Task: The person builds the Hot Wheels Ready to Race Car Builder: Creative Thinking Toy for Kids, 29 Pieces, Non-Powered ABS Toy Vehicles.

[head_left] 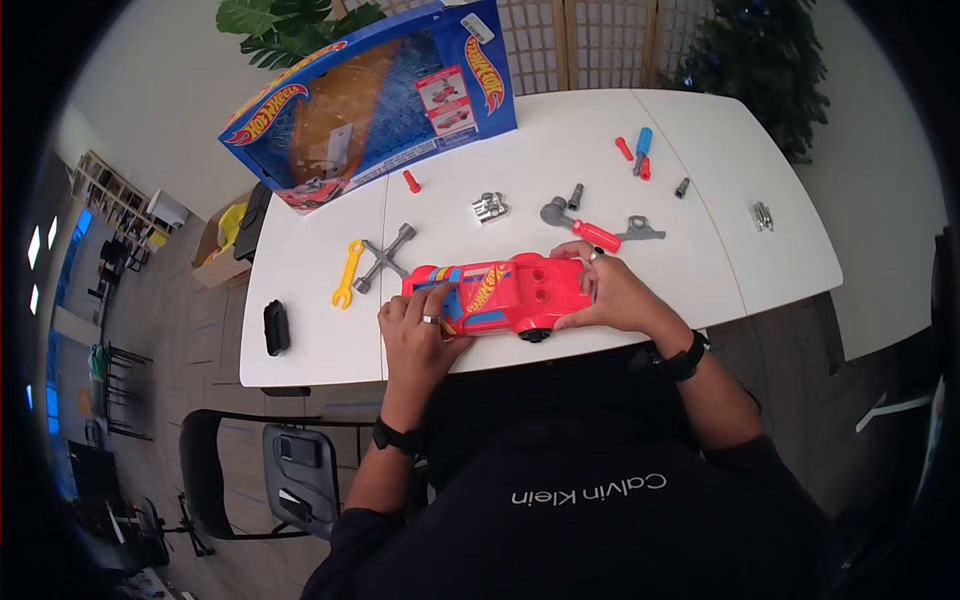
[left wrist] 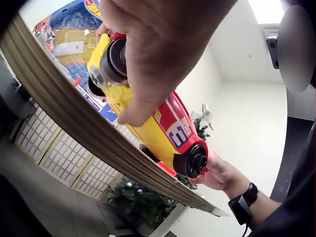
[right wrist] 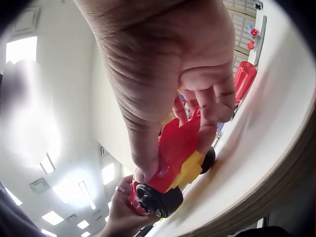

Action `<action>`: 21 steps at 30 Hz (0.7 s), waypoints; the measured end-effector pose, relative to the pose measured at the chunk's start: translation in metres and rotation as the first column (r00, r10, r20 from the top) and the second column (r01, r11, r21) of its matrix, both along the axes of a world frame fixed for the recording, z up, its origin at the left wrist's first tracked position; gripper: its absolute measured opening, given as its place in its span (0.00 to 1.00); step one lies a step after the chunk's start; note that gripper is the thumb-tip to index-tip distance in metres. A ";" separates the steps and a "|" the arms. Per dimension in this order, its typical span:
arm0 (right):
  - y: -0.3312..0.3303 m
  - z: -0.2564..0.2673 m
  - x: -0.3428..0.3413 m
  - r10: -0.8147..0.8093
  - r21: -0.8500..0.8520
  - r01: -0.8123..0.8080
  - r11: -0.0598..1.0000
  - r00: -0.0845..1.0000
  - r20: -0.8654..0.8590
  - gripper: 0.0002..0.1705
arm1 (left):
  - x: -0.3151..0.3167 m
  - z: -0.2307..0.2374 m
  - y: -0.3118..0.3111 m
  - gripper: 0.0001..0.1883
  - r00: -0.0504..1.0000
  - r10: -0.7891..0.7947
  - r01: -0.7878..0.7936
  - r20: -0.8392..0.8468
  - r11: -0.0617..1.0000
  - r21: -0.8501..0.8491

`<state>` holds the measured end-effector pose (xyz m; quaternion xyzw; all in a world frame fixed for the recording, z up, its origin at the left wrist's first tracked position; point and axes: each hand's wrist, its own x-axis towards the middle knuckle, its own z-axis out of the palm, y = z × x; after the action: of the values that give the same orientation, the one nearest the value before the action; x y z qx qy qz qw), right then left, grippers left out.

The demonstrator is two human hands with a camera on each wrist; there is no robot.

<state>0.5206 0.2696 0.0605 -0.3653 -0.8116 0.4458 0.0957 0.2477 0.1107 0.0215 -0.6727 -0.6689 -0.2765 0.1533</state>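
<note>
A red toy car (head_left: 500, 290) with blue stripes and a flame logo lies lengthwise between both hands at the table's near edge. My left hand (head_left: 415, 335) grips one end, fingers over the top; in the left wrist view its thumb lies along the yellow underbody (left wrist: 158, 127). My right hand (head_left: 622, 296) holds the other end, thumb on the near side and fingers on the far side. The right wrist view shows the red body (right wrist: 173, 155) between thumb and fingers, close to a black wheel (right wrist: 160, 200).
Beyond the car lie a grey cross wrench (head_left: 383, 258), yellow wrench (head_left: 349, 275), chrome engine piece (head_left: 490, 207), red-handled grey tool (head_left: 595, 236) and blue-handled screwdriver (head_left: 643, 142). A Hot Wheels box (head_left: 400, 150) stands at the back left. A black part (head_left: 276, 328) sits at left.
</note>
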 end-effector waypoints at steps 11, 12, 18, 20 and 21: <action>0.077 0.045 -0.069 0.224 0.435 -0.238 0.868 0.971 0.083 0.34 | -0.012 -0.017 -0.007 0.50 0.996 0.047 -0.051 0.075 0.997 0.055; 0.088 0.038 -0.086 0.227 0.502 -0.231 0.833 0.971 0.069 0.31 | -0.012 -0.017 -0.008 0.51 0.994 0.057 -0.061 0.090 0.997 0.045; 0.146 -0.024 -0.165 0.327 0.539 -0.476 0.695 0.877 0.352 0.28 | -0.010 -0.024 -0.007 0.53 0.990 0.115 -0.120 0.088 0.991 0.058; 0.143 -0.021 -0.169 0.333 0.546 -0.452 0.705 0.891 0.308 0.26 | -0.009 -0.028 -0.008 0.52 0.985 0.110 -0.119 0.132 0.991 0.062; 0.145 -0.019 -0.168 0.293 0.569 -0.432 0.699 0.900 0.324 0.27 | -0.009 -0.029 -0.008 0.52 0.984 0.111 -0.119 0.139 0.991 0.056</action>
<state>0.3531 0.4144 0.0415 -0.1886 -0.9742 0.1186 0.0362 0.2391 0.1023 -0.0078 -0.6074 -0.7064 -0.3333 0.1446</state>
